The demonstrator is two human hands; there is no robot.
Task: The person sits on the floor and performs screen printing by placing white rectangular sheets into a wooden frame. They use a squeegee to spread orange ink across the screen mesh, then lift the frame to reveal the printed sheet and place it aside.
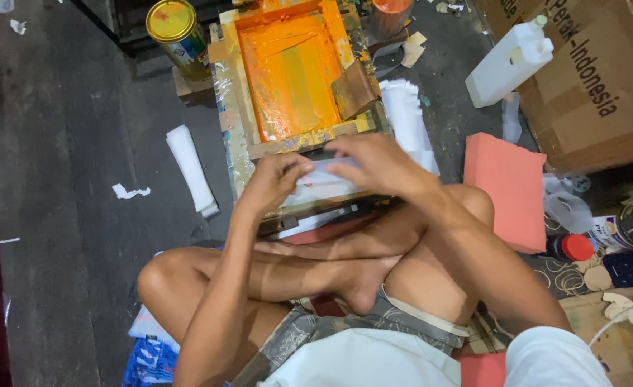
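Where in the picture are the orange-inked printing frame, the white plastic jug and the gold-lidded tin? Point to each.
Orange-inked printing frame (pixel 291 75), head view, on the inked mesh centre.
White plastic jug (pixel 506 66), head view, on its flat side.
Gold-lidded tin (pixel 171 20), head view, on the lid.

Printing frame (pixel 288 79) lies ahead of crossed legs, tin (pixel 177 29) at its left, jug (pixel 510 63) and carton (pixel 589 79) right

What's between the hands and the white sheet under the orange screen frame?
Nothing visible. Left hand and right hand both rest directly on the white sheet, just below the screen frame.
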